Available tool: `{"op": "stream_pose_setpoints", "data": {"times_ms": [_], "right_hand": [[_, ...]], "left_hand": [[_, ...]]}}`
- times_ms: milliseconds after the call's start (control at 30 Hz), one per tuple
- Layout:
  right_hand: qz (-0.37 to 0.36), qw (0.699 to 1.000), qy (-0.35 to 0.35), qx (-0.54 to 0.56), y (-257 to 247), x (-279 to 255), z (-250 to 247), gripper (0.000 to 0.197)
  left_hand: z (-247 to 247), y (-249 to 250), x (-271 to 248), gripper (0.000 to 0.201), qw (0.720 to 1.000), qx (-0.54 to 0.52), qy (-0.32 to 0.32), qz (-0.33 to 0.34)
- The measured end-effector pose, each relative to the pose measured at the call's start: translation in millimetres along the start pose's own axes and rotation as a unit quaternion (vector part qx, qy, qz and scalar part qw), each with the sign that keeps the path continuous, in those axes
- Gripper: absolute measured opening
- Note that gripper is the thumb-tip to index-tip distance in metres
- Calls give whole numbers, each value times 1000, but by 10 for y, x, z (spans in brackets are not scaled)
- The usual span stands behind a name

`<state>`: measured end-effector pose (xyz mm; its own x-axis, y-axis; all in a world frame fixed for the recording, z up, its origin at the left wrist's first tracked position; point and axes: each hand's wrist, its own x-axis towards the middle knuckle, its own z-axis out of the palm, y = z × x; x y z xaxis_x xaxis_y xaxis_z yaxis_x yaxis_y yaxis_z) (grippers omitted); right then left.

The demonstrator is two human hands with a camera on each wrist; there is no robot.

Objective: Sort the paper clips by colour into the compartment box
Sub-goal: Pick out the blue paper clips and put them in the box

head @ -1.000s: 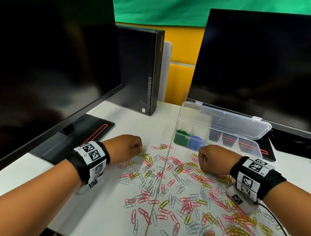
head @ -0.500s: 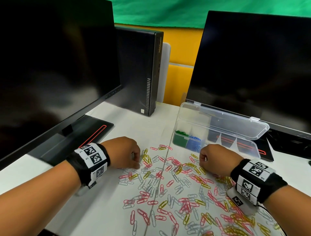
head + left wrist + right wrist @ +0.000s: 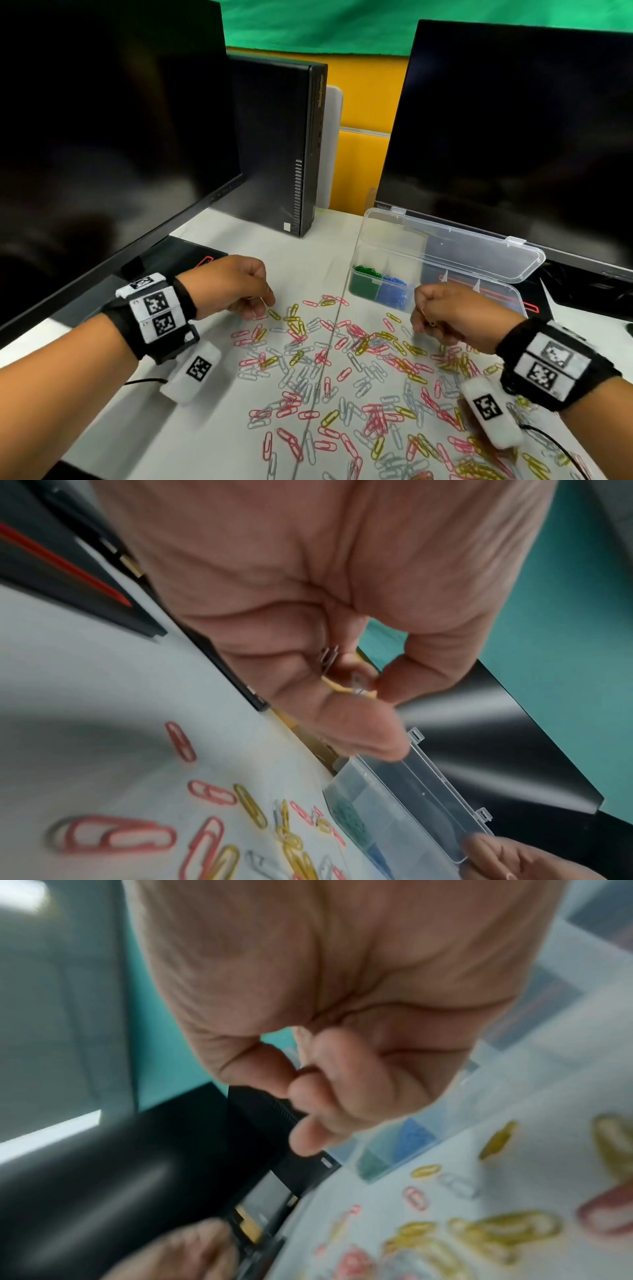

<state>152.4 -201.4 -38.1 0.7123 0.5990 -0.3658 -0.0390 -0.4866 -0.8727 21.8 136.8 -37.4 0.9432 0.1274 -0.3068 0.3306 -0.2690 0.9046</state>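
Pink, yellow and silver paper clips [image 3: 342, 370] lie scattered over the white table. The clear compartment box [image 3: 507, 294] stands at the back right with its lid up; green clips [image 3: 365, 274] fill its leftmost cell and blue clips [image 3: 394, 289] the one beside it. My left hand [image 3: 265, 303] hovers at the pile's far left edge. In the left wrist view this hand [image 3: 363, 693] has its fingers curled round a yellow clip [image 3: 337, 687] and silver ones. My right hand [image 3: 423, 318] sits in front of the box, fingers curled, pinching a thin clip; the right wrist view is blurred.
Two dark monitors [image 3: 513, 120] and a black desktop case [image 3: 281, 147] close off the back of the table. A black monitor base [image 3: 178, 253] lies behind my left hand. The clip pile is densest near the front right [image 3: 479, 455].
My left hand dipped to the left edge of the pile and has come back up slightly. My right hand has stayed about where it was.
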Motion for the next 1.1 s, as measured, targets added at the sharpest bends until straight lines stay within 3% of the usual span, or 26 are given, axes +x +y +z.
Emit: {"op": "stream_pose_setpoints", "data": {"times_ms": [33,100,133,200,267,300,333,367,433,567,667,733,800,833,867,933,1000,1100], "right_hand": [[-4,995,-16,101,9,-9,-33,17],[-12,979,-25,201,38,-2,-78,18],[-12,977,-25,212,53,10,-92,19],[10,981,-26,192,71,38,-106,19],[34,997,-23,67,51,54,-63,11],[39,997,-11,-62,28,53,-23,5],[33,976,13,-213,20,73,12,9],[18,935,39,-353,4,87,65,12],[5,866,62,-497,-6,134,168,15],[14,831,66,-553,46,222,297,14],[3,822,33,-569,32,234,298,15],[-47,857,51,-510,-23,225,312,19],[-123,936,25,-328,-69,243,312,22],[-71,981,-22,-177,-122,265,314,20],[-40,998,-56,-4,-169,269,335,16],[5,958,-104,268,-212,296,374,7],[-13,933,-131,335,-274,371,460,12],[-14,930,-119,347,-450,525,626,21]], "left_hand": [[-16,-13,14,26,999,-39,9,-4],[-18,-48,57,23,999,-47,19,-10],[-10,-61,86,17,1000,-14,17,-16],[9,-69,132,16,987,162,10,-6],[64,-39,97,12,913,404,-8,58],[109,-20,70,10,865,492,-20,92],[149,-6,54,13,824,555,-28,115],[180,-8,54,17,795,593,-37,122],[226,-25,69,23,760,638,-63,106],[300,-92,101,18,731,666,-96,113],[275,-132,106,11,758,640,-83,94],[222,-109,135,22,827,555,-70,56],[134,-47,199,32,916,399,-20,29],[90,-11,233,36,946,323,16,11],[51,21,262,40,967,251,41,-2],[-10,50,312,43,990,136,46,-10],[-45,43,361,37,995,90,38,-7],[-48,59,426,19,997,74,23,-6]]}}
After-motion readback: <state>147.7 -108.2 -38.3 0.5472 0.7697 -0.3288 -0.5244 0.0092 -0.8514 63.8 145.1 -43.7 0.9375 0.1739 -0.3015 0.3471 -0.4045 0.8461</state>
